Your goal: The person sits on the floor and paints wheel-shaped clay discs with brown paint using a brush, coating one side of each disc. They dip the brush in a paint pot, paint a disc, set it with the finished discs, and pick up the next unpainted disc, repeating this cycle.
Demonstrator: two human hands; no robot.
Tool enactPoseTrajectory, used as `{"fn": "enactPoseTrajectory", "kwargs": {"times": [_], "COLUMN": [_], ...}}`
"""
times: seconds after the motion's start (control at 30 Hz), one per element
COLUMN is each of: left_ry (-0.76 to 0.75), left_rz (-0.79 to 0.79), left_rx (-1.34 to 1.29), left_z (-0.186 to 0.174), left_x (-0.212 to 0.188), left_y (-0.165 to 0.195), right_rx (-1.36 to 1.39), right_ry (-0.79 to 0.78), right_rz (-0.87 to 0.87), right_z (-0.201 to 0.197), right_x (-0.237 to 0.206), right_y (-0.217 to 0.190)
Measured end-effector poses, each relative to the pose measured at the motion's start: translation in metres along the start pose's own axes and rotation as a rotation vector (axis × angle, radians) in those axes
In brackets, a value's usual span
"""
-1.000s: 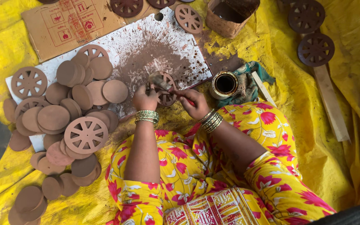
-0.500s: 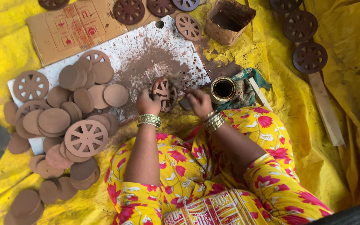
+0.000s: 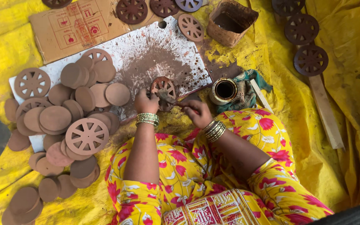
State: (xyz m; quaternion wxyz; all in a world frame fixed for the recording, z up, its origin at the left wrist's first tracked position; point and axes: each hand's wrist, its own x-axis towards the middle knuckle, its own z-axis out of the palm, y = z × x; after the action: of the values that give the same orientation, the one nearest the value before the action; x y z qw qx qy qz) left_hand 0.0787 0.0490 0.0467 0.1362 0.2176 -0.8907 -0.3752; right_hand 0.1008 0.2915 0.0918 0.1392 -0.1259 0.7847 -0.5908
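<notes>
The left hand (image 3: 146, 101) is gripping a wheel (image 3: 162, 87); the right hand (image 3: 196, 113) is pinching a brush (image 3: 169, 100), painting it beside the pot (image 3: 223, 90).

The left hand (image 3: 146, 101) steadies a spoked clay wheel (image 3: 163, 88) on the stained white board (image 3: 146, 54). Just right of the wheel, the right hand (image 3: 197, 113) grips a thin brush (image 3: 169, 101) whose tip touches it. A small jar (image 3: 223, 90) of dark paint stands right of the wheel, near the board's corner. Plain clay discs (image 3: 80, 93) pile left of the wheel.
</notes>
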Motion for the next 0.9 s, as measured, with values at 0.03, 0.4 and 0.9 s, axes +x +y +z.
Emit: {"fn": "enactPoseTrajectory", "kwargs": {"times": [0.03, 0.4, 0.9], "left_ry": [0.023, 0.051, -0.025], "left_rz": [0.017, 0.33, 0.062], "left_rx": [0.005, 0.101, 0.039], "left_z": [0.001, -0.027, -0.011], "left_x": [0.001, -0.005, 0.007], "left_y": [0.0, 0.035, -0.006], "right_rx": [-0.031, 0.318, -0.182], "right_ry": [0.035, 0.369, 0.155], "right_rz": [-0.009, -0.101, -0.137], "right_z": [-0.001, -0.052, -0.021], "right_x": [-0.001, 0.019, 0.012], "right_y": [0.004, -0.01, -0.051]}}
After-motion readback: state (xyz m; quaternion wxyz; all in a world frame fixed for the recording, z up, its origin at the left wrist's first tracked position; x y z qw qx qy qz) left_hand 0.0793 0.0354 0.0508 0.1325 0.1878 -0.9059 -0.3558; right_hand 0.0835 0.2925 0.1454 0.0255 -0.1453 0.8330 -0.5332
